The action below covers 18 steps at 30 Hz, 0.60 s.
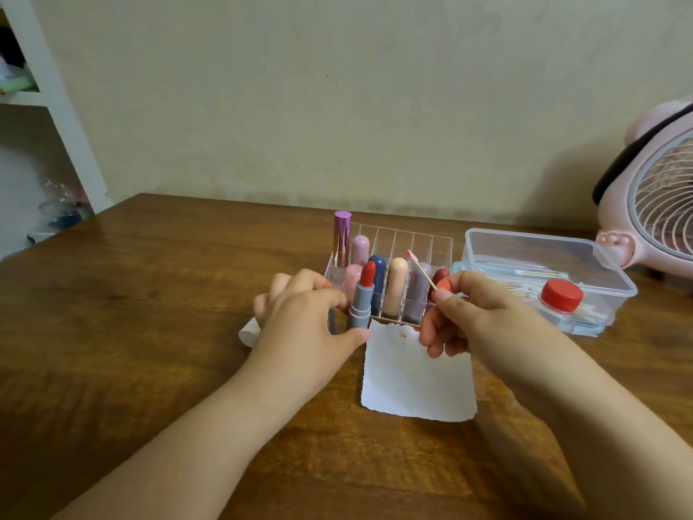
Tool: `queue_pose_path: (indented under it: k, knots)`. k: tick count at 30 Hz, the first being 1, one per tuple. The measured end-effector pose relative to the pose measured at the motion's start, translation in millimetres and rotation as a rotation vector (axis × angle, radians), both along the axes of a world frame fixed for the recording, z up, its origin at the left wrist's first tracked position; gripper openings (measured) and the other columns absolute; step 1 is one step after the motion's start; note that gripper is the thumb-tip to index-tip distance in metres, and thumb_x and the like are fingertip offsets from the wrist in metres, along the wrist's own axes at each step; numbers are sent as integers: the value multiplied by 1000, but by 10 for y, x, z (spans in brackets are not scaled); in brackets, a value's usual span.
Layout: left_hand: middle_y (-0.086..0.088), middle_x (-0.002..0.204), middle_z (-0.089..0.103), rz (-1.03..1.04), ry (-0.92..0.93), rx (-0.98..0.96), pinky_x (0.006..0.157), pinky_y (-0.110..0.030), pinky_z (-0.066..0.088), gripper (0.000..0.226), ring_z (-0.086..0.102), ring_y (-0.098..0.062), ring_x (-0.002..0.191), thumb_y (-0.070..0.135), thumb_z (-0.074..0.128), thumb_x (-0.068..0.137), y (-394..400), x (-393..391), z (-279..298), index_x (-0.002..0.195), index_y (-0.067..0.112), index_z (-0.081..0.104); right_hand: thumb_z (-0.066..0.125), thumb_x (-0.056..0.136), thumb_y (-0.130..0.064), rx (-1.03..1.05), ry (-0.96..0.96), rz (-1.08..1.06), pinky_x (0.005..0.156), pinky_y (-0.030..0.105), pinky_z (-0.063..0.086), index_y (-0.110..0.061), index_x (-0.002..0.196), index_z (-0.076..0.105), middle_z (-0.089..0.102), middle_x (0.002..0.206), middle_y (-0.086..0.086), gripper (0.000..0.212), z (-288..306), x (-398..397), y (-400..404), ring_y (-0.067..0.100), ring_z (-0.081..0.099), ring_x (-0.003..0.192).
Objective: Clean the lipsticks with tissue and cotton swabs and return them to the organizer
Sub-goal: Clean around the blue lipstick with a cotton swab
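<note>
The hands are mid-cleaning: the left hand [307, 313] grips the uncapped red lipstick [362, 298], the right hand [465, 313] pinches a stained cotton swab [422, 269], which likely needs discarding before recapping.

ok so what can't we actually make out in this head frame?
- Left hand gripping the open grey-cased red lipstick: its fingers hide the case's base, and a white object under the hand shows only an edge.
- Right hand pinching the wooden cotton swab: lower stick hidden by the fingers.
- Clear plastic box: contents blurred through the wall.
- Pink fan: cut off by the right edge.
</note>
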State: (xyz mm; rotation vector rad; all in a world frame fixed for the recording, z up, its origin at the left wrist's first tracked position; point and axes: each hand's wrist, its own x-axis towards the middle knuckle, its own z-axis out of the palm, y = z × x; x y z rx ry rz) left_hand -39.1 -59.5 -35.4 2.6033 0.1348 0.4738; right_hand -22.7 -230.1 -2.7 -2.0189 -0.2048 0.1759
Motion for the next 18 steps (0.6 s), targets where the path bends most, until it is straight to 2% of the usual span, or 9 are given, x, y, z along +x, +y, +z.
queue_pose_path:
  k: [3,9,13,18]
  knots:
    - [19,106,34,22,9,42,83,-28,26,37,11,-1,91,55,68,77,22,41,-46,106,33,67,34,102,-22,-3,7,8,59,19,50,-15,97,51,67,59,-6,19,-20,5,9,4,61,53]
    - [17,105,30,53,82,86,81,-29,26,39,15,-6,96,56,68,75,19,92,-73,107,35,66,35,101,-23,14,-4,31,57,17,50,-17,93,51,66,58,-5,19,-18,-7,27,4,60,53]
    - [17,105,30,54,88,89,82,-29,26,34,16,-6,96,56,71,73,19,96,-79,101,35,65,35,101,-22,12,-16,41,57,17,49,-16,91,51,66,59,-4,20,-37,-4,32,5,60,53]
    - [16,107,30,54,86,94,83,-29,27,35,16,-6,97,55,71,74,19,94,-83,102,35,65,34,102,-23,-21,-25,64,57,17,49,-16,92,50,67,59,-5,20,-84,10,46,5,61,54]
